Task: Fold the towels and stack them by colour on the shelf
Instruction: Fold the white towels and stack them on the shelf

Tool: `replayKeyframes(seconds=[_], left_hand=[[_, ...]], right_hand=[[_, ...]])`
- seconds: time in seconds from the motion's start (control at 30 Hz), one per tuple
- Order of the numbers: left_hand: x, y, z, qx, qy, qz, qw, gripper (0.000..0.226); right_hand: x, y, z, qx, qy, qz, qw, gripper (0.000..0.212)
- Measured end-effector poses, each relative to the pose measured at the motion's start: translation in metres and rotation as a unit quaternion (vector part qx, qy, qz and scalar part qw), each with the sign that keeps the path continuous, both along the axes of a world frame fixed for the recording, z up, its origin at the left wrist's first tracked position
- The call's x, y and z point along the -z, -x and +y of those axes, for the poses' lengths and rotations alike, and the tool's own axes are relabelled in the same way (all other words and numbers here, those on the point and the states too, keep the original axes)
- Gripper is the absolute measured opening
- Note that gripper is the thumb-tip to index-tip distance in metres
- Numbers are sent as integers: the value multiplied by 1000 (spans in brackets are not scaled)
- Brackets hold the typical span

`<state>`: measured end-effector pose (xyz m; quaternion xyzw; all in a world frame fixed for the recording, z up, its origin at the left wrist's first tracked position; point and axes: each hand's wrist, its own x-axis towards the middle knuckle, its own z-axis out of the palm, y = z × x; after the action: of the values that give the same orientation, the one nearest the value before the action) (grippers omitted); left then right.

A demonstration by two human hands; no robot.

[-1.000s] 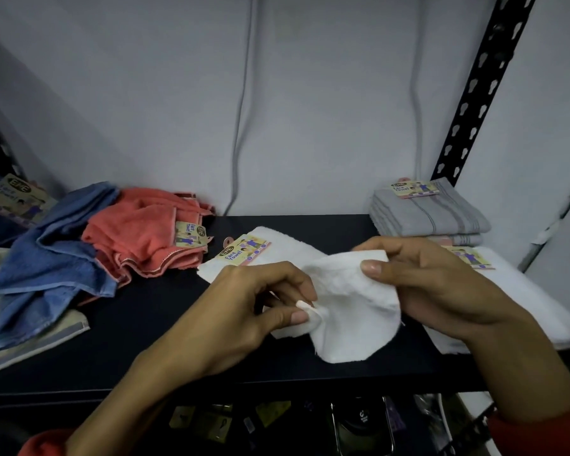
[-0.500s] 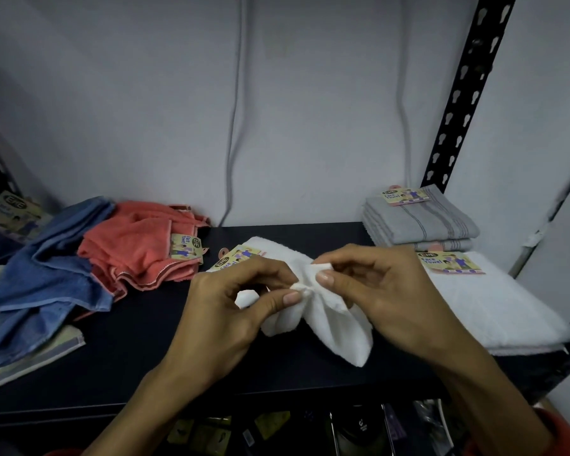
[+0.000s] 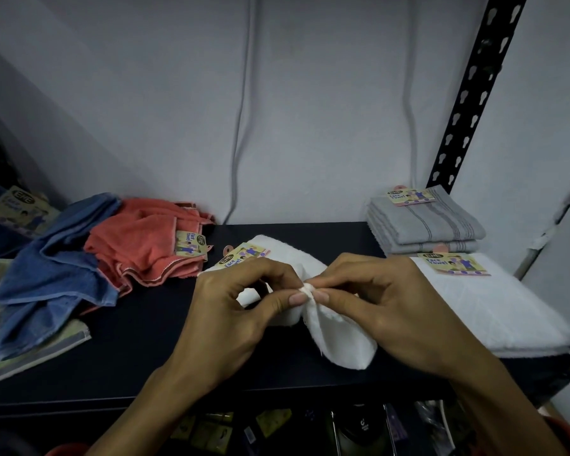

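Note:
A small white towel (image 3: 339,340) with a paper label lies on the dark shelf (image 3: 139,357) at the middle. My left hand (image 3: 237,311) and my right hand (image 3: 385,304) meet over it, and both pinch its bunched corners together between thumb and fingers. The rest of the cloth hangs in a loop below my hands. A folded white towel (image 3: 494,311) lies at the right, and a folded grey stack (image 3: 422,225) sits behind it. Unfolded coral towels (image 3: 139,245) and blue towels (image 3: 50,281) are heaped at the left.
A pale green towel (image 3: 30,353) lies under the blue heap at the shelf's left front. A black perforated upright (image 3: 474,93) rises at the back right. Two cables (image 3: 244,126) run down the grey wall. Packaged goods show on the level below.
My right hand has brought its corner of the white towel leftward to meet the left hand's corner. The towel went from spread between my hands to doubled over.

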<state>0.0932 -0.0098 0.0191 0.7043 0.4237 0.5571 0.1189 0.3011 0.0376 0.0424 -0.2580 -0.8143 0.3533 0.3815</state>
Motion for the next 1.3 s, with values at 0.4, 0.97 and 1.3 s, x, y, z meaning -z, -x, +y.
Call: replayKeyframes(seconds=[0.4, 0.97, 1.3], left_hand=[[2, 19, 10, 10, 111, 89, 990, 21], [48, 116, 58, -140, 113, 327, 928, 10], [41, 111, 42, -140, 155, 253, 945, 22]], right_hand=[[-3, -4, 4, 38, -11, 28, 999, 14], [-12, -31, 26, 225, -95, 128, 961, 30], [-12, -53, 39, 257, -38, 139, 956, 17]])
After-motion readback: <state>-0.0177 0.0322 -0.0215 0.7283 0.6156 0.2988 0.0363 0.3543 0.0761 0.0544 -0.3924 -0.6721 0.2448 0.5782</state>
